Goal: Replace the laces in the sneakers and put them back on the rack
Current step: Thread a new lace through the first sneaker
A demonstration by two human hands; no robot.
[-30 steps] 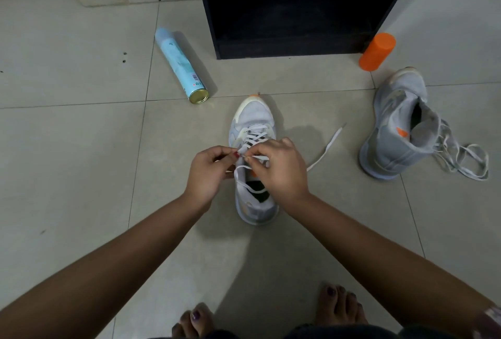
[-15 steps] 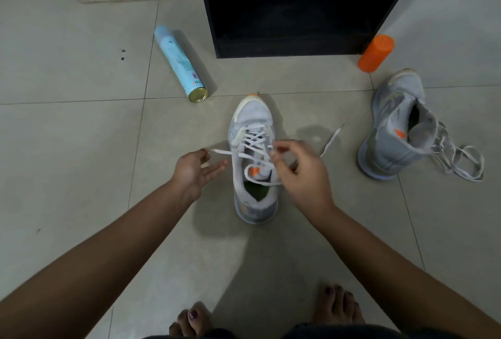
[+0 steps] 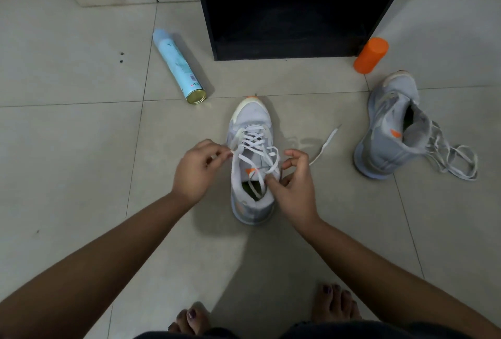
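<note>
A pale grey sneaker stands on the floor tiles, toe pointing away from me, with a white lace crossed through its eyelets. My left hand pinches a lace end at the shoe's left side. At the right side, my right hand grips the lace near the top eyelets, and a loose lace tail trails out to the right. A second grey sneaker lies on its side at the right, its own lace heaped loosely beside it.
A black shoe rack stands at the back centre. A light blue spray can lies on the floor to the left, and an orange cap sits by the rack's right foot. My bare feet show at the bottom edge.
My hands moved apart from the middle of the sneaker to either side of it. The left hand closed its fingers on the lace end, and the right hand dropped lower along the shoe's right side.
</note>
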